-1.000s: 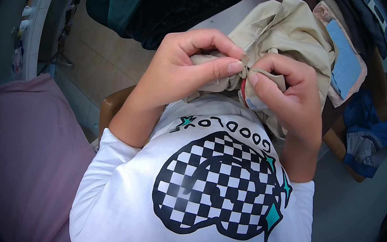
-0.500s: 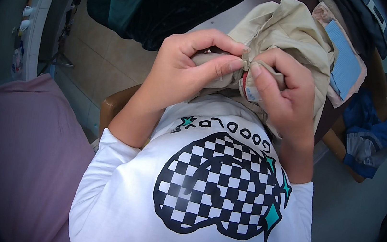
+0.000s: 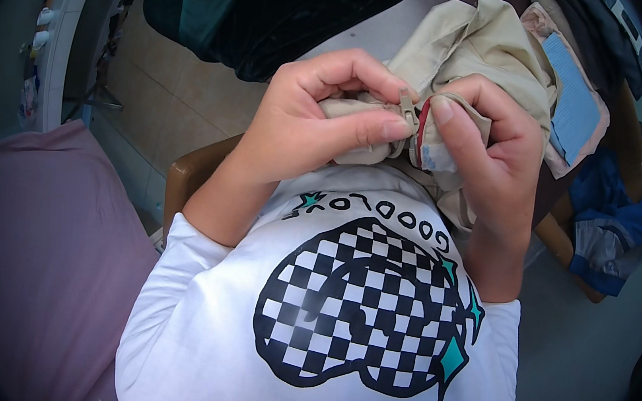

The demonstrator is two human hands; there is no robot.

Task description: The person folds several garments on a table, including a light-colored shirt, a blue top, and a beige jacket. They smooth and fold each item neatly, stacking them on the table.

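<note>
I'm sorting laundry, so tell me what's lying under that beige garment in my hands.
Beyond the beige garment a grey tabletop shows, with a pink and blue folded cloth beside it. What lies directly beneath is covered by the garment, the left hand and the right hand.

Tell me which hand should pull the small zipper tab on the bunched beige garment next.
Left, probably. The left hand has its thumb and fingertips pinched right at the small zipper tab of the beige cloth garment. The right hand grips the bunched fabric beside it, so it looks better placed to brace.
</note>
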